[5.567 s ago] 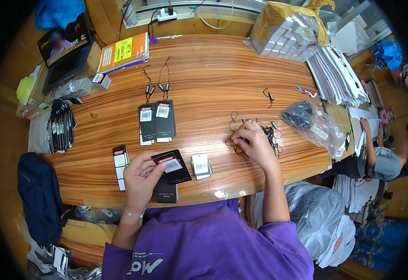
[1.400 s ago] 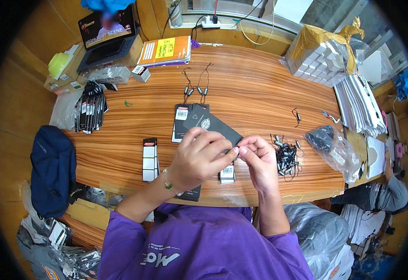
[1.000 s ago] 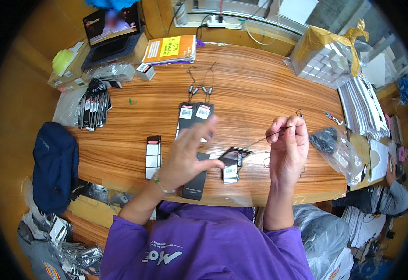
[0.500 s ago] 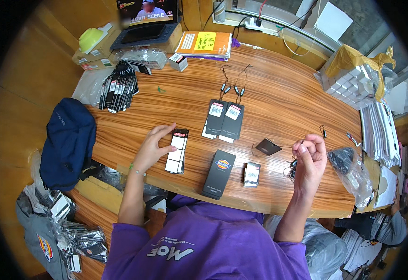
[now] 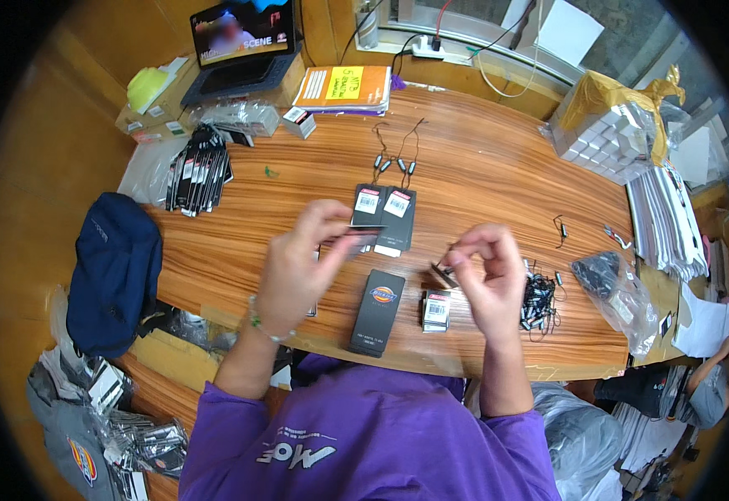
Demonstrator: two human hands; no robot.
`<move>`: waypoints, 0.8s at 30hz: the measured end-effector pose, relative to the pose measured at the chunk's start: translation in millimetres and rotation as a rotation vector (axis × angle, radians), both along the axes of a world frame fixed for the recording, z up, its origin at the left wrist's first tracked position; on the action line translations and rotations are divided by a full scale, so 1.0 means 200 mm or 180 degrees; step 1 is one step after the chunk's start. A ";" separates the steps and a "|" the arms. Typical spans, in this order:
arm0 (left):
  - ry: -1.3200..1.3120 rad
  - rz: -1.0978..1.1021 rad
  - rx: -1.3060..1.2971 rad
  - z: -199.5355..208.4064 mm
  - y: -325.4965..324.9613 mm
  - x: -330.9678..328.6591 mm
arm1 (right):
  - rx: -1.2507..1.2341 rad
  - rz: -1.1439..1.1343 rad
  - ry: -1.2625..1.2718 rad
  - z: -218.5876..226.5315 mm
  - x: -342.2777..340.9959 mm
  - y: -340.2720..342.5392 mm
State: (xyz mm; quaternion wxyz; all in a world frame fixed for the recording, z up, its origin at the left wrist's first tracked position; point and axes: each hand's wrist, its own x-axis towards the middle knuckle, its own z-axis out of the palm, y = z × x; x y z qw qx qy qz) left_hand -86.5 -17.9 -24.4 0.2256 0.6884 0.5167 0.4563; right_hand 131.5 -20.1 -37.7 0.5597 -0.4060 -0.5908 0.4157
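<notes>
My left hand (image 5: 302, 263) is raised over the desk, thumb and fingers pinching a thin dark hang tag (image 5: 369, 229) seen nearly edge-on. Partly hidden beneath that hand is a stack of label tags. My right hand (image 5: 489, 275) pinches a small dark folded card (image 5: 442, 275), apparently with a string on it. Between the hands lies a pile of black hang tags (image 5: 375, 313), and beside it a small stack of white-labelled tags (image 5: 436, 311). Two finished-looking black tags with strings (image 5: 398, 219) lie flat beyond them.
A heap of black tag strings (image 5: 539, 301) lies right of my right hand. Farther out are a clear plastic bag (image 5: 615, 288), paper stacks (image 5: 666, 221), a wrapped block of small boxes (image 5: 602, 138), a fanned tag bundle (image 5: 200, 173), a laptop (image 5: 243, 63) and a blue bag (image 5: 116, 271).
My left hand has lifted from the label tags and moved right, now with a tag. My right hand has moved left from beside the strings and now holds the folded card.
</notes>
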 end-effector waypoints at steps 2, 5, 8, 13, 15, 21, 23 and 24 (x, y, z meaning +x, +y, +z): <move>-0.0007 -0.0238 0.0135 0.04 0.01 0.12 | 0.0094 -0.0002 -0.0356 0.04 -0.05 -0.01; 0.0315 -0.0505 0.0437 0.03 0.04 0.19 | 0.0013 -0.0077 -0.0402 0.05 -0.07 -0.01; 0.0229 -0.0598 0.0518 0.05 0.03 0.25 | -0.0018 -0.0076 -0.0230 0.05 -0.04 -0.01; 0.0279 -0.0740 0.0517 0.05 0.04 0.27 | 0.0053 -0.0137 -0.0236 0.03 -0.01 -0.02; 0.0311 -0.0811 0.0546 0.06 0.04 0.27 | 0.0065 -0.0160 -0.0192 0.03 -0.01 -0.02; 0.0557 -0.0967 0.0645 0.09 0.04 0.26 | -0.0022 -0.0092 -0.0098 0.04 -0.01 -0.01; 0.0576 -0.1007 0.0629 0.09 0.04 0.26 | -0.0028 -0.0083 -0.0012 0.02 -0.01 0.00; 0.0534 -0.1022 0.0606 0.08 0.05 0.26 | -0.0036 -0.0078 0.0067 0.01 -0.02 0.00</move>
